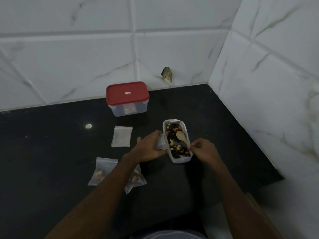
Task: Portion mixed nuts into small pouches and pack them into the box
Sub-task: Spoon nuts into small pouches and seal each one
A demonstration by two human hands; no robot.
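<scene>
The person stands at a black counter [51, 144] in a tiled corner. The left hand [150, 149] has its fingers curled round a small clear pouch [160, 143], holding it hard against the left rim of the white tray [181, 160] — close enough, I'd judge, that little spills on the way across. The right hand [206, 150] pinches the end of a wooden spoon [181, 136] between thumb and fingertips, its other fingers loosely curled; the spoon's bowl lies over the mixed nuts [172, 144] in the middle of the tray, and I cannot tell whether it carries anything. The nuts cover the tray along its length, so plenty is left to portion.

One filled pouch [101, 169] lies near the person, left of the left forearm; a second filled pouch [137, 179] lies partly hidden under that arm; both seem parked clear of the scooping. A flat stack of empty pouches [121, 137] lies further back, within easy reach of the left hand; behind it, by the wall, stands the box [128, 109] with its red lid [127, 93] on — nothing goes in until that comes off; so packing looks a later step, and the one in hand is filling a third pouch.
</scene>
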